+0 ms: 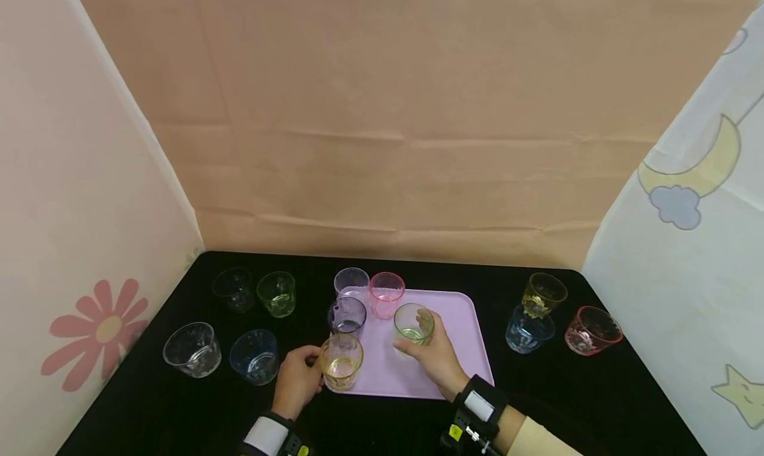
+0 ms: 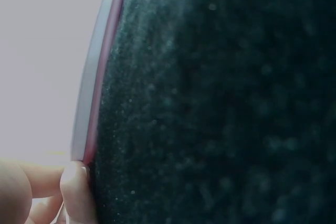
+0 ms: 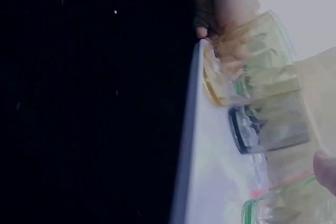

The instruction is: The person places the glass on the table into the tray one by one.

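Observation:
In the head view my right hand (image 1: 440, 358) grips a pale green glass (image 1: 412, 323) over the lilac tray (image 1: 459, 330), thumb on the near side and fingers round the right. My left hand (image 1: 296, 380) is at the tray's near left corner, beside a yellow glass (image 1: 341, 363). From the left wrist, its fingertips (image 2: 76, 179) pinch the end of the tray edge (image 2: 94, 77). A grey-violet glass (image 1: 347, 320) stands behind the yellow one. Farther back are a pale lilac glass (image 1: 352, 282) and a pink glass (image 1: 386, 293).
Left of the tray stand two clear glasses (image 1: 192, 350), a green glass (image 1: 276, 295) and a blue glass (image 1: 254, 358) on the black table (image 1: 382, 429). At right are a yellow-brown glass (image 1: 546, 290), a light blue glass (image 1: 528, 331) and a red glass (image 1: 592, 330). Paper walls surround the table.

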`<control>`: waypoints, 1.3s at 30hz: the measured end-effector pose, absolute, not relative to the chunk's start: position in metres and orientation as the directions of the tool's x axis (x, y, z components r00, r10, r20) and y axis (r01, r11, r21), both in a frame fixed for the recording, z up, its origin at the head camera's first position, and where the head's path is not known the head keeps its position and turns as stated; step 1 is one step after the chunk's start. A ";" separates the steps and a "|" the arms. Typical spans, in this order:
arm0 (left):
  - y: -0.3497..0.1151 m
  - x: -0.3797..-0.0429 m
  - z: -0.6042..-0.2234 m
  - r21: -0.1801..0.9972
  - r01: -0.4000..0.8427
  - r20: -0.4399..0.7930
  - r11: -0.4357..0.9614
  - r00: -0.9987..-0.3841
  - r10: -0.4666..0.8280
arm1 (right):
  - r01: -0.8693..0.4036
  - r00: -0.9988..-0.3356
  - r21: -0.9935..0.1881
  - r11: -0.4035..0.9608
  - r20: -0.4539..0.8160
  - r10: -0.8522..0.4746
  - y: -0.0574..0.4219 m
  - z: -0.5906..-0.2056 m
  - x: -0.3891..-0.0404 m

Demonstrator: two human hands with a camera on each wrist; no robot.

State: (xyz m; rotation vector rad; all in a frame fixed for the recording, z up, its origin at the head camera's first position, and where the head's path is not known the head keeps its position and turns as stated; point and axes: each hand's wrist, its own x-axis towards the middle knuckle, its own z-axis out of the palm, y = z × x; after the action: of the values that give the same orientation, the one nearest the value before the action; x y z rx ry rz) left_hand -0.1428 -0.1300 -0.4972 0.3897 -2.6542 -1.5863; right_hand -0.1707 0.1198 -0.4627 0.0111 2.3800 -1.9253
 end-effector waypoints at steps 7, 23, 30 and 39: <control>-0.130 -0.143 -0.498 0.870 -0.210 -0.118 0.446 -0.967 -0.227 | 0.038 -0.998 -0.983 0.178 -0.047 -0.046 0.103 -0.471 -0.169; -0.129 -0.145 -0.499 0.871 -0.233 -0.146 0.432 -0.963 -0.225 | -0.051 -0.999 -0.994 0.101 0.051 0.002 0.079 -0.478 -0.171; -0.129 -0.146 -0.501 0.875 -0.209 -0.120 0.436 -0.967 -0.223 | -0.048 -0.999 -0.992 0.116 0.049 0.004 0.075 -0.478 -0.172; -0.130 -0.144 -0.498 0.874 -0.195 -0.106 0.444 -0.970 -0.218 | -0.061 -0.998 -0.992 0.113 0.060 -0.014 0.068 -0.480 -0.171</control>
State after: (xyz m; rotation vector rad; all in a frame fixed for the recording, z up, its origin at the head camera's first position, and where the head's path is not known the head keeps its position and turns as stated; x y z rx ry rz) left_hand -0.1437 -0.1297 -0.4985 0.3791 -2.6509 -1.6006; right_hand -0.1711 0.0682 -0.4798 -0.0803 2.3700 -2.1141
